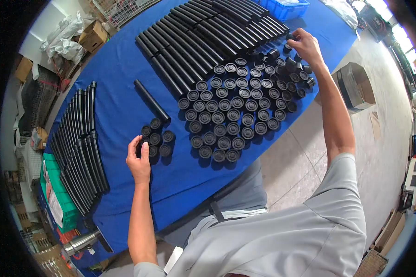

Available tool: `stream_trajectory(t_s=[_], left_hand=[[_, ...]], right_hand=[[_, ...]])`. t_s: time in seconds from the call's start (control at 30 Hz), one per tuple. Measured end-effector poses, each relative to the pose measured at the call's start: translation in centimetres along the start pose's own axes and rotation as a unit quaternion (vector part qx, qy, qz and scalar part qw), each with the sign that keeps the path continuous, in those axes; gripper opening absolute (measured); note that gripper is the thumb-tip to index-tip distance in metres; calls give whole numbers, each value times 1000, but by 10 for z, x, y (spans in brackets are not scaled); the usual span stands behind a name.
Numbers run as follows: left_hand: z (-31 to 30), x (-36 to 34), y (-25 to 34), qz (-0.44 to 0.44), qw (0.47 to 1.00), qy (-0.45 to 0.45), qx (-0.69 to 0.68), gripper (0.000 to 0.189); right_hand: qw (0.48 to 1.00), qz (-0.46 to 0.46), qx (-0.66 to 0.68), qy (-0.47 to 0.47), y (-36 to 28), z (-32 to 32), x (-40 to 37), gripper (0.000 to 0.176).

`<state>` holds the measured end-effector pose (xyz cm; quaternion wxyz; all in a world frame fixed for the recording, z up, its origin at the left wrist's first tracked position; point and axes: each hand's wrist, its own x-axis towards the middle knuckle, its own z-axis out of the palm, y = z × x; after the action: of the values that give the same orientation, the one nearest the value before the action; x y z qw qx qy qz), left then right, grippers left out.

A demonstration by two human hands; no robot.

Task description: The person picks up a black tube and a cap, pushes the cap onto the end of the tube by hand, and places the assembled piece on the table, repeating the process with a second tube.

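At the small group of round black caps, my left hand has its thumb and fingers around a black cap at the near left side; part of that cap is hidden. My right hand is stretched to the far right of the table, its fingers pinched on a small black cap. Below it lie loose black caps, some on their sides. Many more caps stand with ringed faces up in the middle. A single black tube lies beyond the small group.
Long rows of black tubes lie at the back of the blue-covered table. More tubes are stacked at the left, beside a green bin. A blue crate stands at the far edge. An open cardboard box sits on the floor.
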<state>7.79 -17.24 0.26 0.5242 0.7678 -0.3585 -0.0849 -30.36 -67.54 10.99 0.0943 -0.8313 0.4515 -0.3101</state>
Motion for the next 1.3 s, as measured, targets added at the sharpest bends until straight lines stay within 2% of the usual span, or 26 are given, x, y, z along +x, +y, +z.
stream_trajectory(t_s=[0.1,0.2,0.23,0.33,0.37,0.47,0.57,0.67,0.7,0.8,0.93,0.97,1.07,1.17,1.27,1.3], left_hand=[[-1,1,1,-2,1000,0,4,34],[-1,-1,1,-3,1000,1,11,34],[-1,0,2,-2,1000,2,12,33],[-1,1,-1,1,1000,2,20,34],[-1,1,-1,1,1000,2,17,34],[-1,1,-1,0,1000,0,7,33],[-1,1,1,-3,1000,-1,1,33],[-1,1,1,-2,1000,0,2,33],[-1,1,-1,0,1000,1,-2,33],[-1,1,-1,5,1000,0,-1,33],[-1,1,-1,15,1000,1,7,33],[-1,1,0,9,1000,0,7,33],[-1,0,4,-1,1000,-1,6,33],[0,1,4,11,1000,4,9,34],[-1,1,1,17,1000,7,15,34],[-1,2,0,10,1000,7,11,34]], right_hand=[[997,5,10,-77,25,16,19,35],[979,-120,-119,-111,29,30,20,36],[971,-144,-120,-151,31,34,21,36],[971,-149,-104,-156,36,51,20,35],[960,-170,-129,-182,38,51,21,37],[944,-144,-167,-245,36,58,27,38],[941,-161,-168,-247,32,53,25,48],[943,-177,-146,-242,24,36,28,47],[944,-206,-149,-209,21,29,28,44],[972,-152,-116,-137,15,27,29,32],[963,-58,-112,-239,-21,23,12,40],[973,-71,-85,-203,-16,30,10,47],[975,-89,-70,-192,-12,36,9,46],[976,-48,-27,-211,-9,38,11,43],[963,51,102,-245,-7,30,22,38],[978,13,56,-201,0,35,27,35]])
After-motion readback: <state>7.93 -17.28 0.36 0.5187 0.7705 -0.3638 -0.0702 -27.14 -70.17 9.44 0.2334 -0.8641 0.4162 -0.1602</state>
